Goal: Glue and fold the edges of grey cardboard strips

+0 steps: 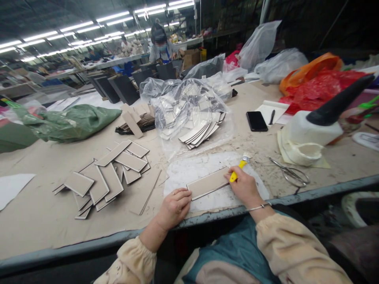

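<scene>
A grey cardboard strip (pixel 207 184) lies on a white glue-stained sheet (pixel 192 169) near the table's front edge. My left hand (pixel 174 206) rests at the strip's left end, its curled fingers pressing on that end. My right hand (pixel 244 186) sits at the strip's right end, closed around a yellow-handled brush (pixel 239 168) whose bristles point away from me. A pile of similar cardboard pieces (pixel 103 177) lies to the left of my left hand.
Scissors (pixel 291 173) lie right of the sheet. A white glue jug with a black spout (pixel 319 126), a black phone (pixel 256 120), a clear bag of more pieces (pixel 192 112), a green bag (pixel 69 120) and red and orange bags (pixel 319 83) surround them. Another person (pixel 160 45) works far behind.
</scene>
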### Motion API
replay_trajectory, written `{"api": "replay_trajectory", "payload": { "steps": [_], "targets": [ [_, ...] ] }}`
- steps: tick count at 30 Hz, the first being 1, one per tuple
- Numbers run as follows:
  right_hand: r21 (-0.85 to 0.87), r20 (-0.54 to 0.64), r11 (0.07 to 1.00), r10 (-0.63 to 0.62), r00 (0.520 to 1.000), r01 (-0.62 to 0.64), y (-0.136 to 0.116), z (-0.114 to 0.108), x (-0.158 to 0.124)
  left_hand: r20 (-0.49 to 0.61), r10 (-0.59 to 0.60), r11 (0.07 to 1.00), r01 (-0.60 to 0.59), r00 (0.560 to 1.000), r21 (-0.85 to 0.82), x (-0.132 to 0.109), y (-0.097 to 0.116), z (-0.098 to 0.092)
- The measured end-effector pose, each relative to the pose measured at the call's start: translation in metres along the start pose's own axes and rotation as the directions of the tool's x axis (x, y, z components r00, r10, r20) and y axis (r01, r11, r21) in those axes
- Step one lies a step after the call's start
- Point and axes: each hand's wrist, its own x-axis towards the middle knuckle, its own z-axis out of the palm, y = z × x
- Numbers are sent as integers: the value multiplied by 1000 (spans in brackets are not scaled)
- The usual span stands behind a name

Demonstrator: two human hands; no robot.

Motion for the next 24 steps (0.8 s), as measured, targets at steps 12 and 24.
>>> {"api": "replay_trajectory", "payload": {
  "steps": [12,24],
  "targets": [
    [-87,17,996,5,1000,-3,-1,-2,0,-8,15,1000,-15,1000,3,4,2,-2],
    [-81,35,996,32,999,-29,0,1,2,-28,10,1000,-10,1000,-5,4,2,0]
  ]
}}
